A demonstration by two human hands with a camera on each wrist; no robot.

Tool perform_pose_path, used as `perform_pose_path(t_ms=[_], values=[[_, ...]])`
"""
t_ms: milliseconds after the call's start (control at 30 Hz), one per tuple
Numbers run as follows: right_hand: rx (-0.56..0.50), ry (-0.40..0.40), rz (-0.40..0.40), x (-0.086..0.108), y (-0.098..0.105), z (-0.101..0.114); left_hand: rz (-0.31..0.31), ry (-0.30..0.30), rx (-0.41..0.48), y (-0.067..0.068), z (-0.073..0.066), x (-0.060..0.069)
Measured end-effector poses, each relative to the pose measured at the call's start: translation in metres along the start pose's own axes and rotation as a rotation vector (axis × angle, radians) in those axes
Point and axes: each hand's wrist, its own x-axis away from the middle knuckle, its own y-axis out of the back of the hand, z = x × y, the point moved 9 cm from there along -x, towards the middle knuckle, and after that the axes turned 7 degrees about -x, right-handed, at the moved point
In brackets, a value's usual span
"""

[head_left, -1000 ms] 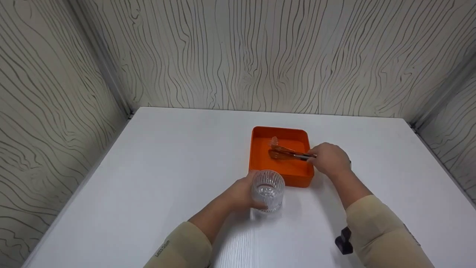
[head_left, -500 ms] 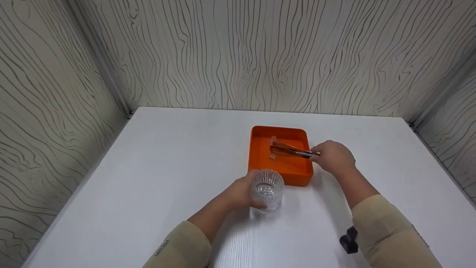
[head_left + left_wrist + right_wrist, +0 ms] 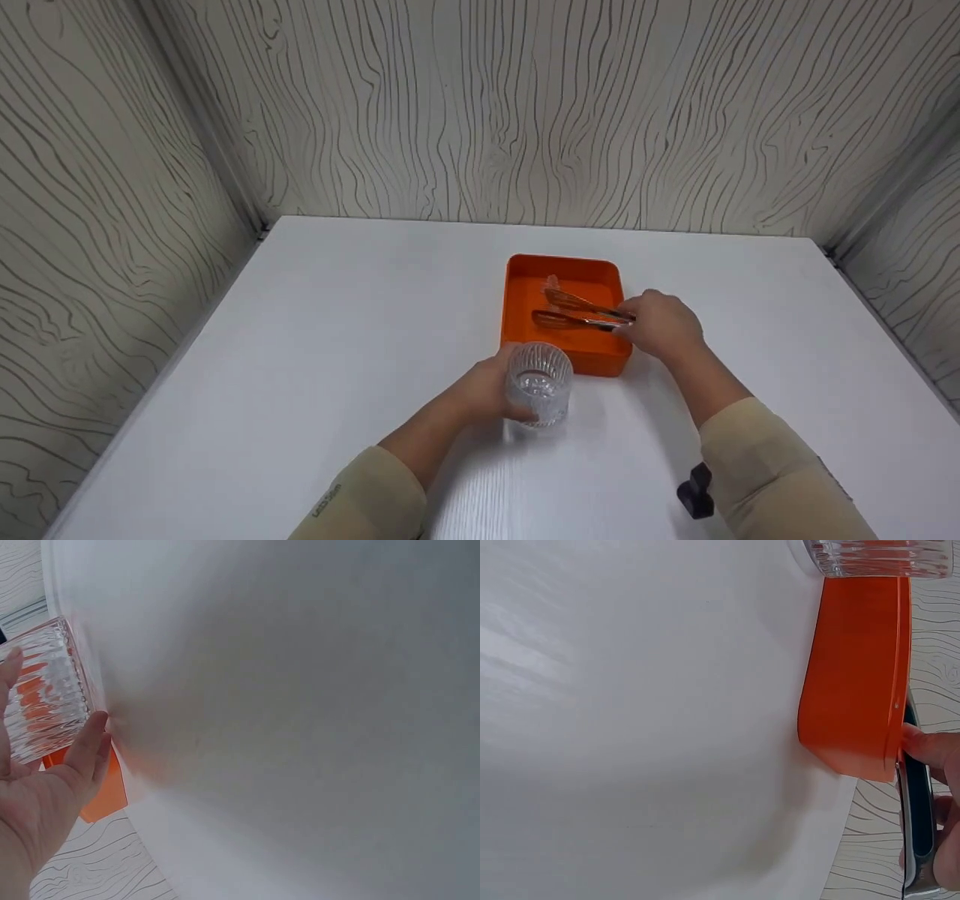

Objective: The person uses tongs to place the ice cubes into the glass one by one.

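Observation:
My left hand grips the side of a ribbed clear glass, which stands on the table just in front of an orange tray. In the left wrist view, the thumb and fingers curve round the glass. Over the tray's right rim, my right hand holds a pair of tongs by the handles. Their two arms stand apart, tips down inside the tray. Clear pieces that look like ice cubes lie by the upper tip. In the right wrist view the thumb presses on the tongs' metal handle.
The white table meets patterned panels at the back and sides. A small black object sits beside the right sleeve, partly hidden by it.
The tongs' arms drew together half a second ago near the clear pieces and have since spread apart again. My right hand moved slightly right, then back left. The left hand and glass stay put.

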Motion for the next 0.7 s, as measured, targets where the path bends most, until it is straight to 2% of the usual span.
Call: perform_pose_path(t_ms=[267,533,700], values=[[0.067,0.031,-0.009,0.002,-0.001,0.009,0.003,0.03,0.002,0.0,0.001,0.0],[0.006,0.018,0.029,0.002,-0.006,0.015,0.002,0.047,-0.005,0.0,0.001,0.0],[0.013,0.03,0.049,0.002,-0.009,0.017,0.006,0.044,-0.008,0.0,0.001,0.001]])
